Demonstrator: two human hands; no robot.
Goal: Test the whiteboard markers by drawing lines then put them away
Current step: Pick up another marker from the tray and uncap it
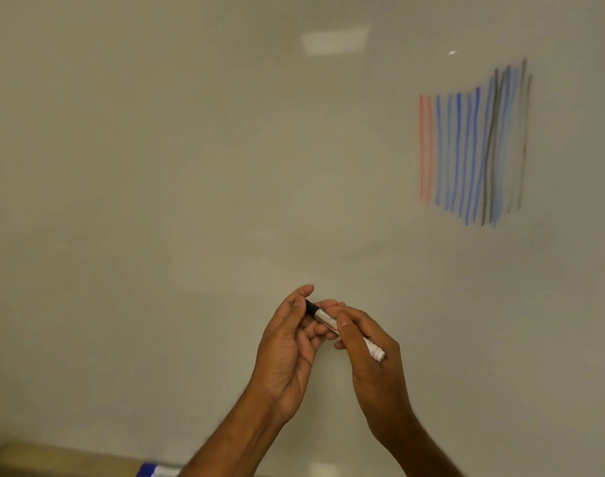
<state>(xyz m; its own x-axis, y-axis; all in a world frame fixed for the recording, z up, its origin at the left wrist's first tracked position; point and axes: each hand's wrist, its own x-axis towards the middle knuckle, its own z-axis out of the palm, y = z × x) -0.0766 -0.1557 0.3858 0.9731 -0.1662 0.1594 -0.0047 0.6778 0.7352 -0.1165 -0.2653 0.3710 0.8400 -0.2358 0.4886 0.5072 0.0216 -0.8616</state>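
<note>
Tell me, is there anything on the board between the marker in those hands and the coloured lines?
Nothing drawn: in the head view, the whiteboard between the marker and the lines is bare.

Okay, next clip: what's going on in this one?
A person stands at a whiteboard holding one marker in both hands. The right hand grips the white barrel while the left hand pinches its black cap. Whether the cap is coming off or going on cannot be told. Red, blue and black test lines are already on the board at upper right.
</note>
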